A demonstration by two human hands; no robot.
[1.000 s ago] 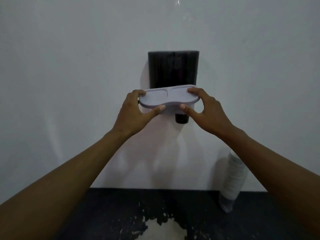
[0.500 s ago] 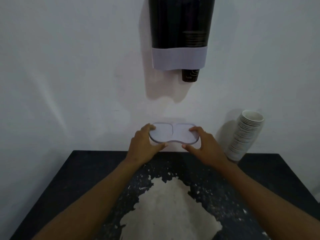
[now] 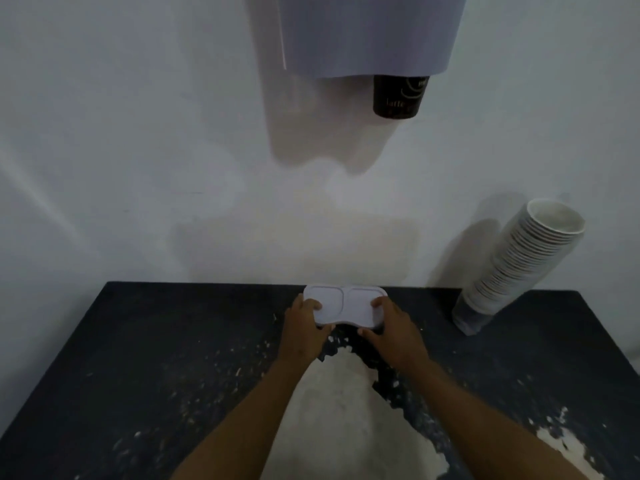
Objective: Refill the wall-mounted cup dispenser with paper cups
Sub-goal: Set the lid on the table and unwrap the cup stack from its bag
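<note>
Since a second ago we have brought the lid (image 3: 344, 305) down from the dispenser (image 3: 363, 36) on the wall to the far edge of the counter (image 3: 156, 341), and our view has dropped with it, so only the dispenser's pale lower collar shows at the top. Our left hand (image 3: 304, 330) and right hand (image 3: 394, 332) each pinch one end of the lid, thumbs under the near rim, fingers (image 3: 313, 304) curled over the top; both grips are closed on it. Whether the lid already rests on the counter we cannot tell; it looks very close. To do this well, we judge we should set it flat, close to the wall, then let go with both hands together so it does not tip or slide. Beyond and to the right of our right grip leans the stack (image 3: 516, 268) of white paper cups, tilted against the wall with its open mouth uppermost and its base on the counter; that is what we need next. The lid is a flat, matte, pale plastic piece, shaped like two rounded lobes joined at a pinched waist, with a raised rim around each lobe. It looks light and stiff. High above our grips a single dark printed cup (image 3: 398, 97) hangs out of the dispenser's right side. The counter is dark, its coating flaked away to a chalky bare patch beneath our wrists.
</note>
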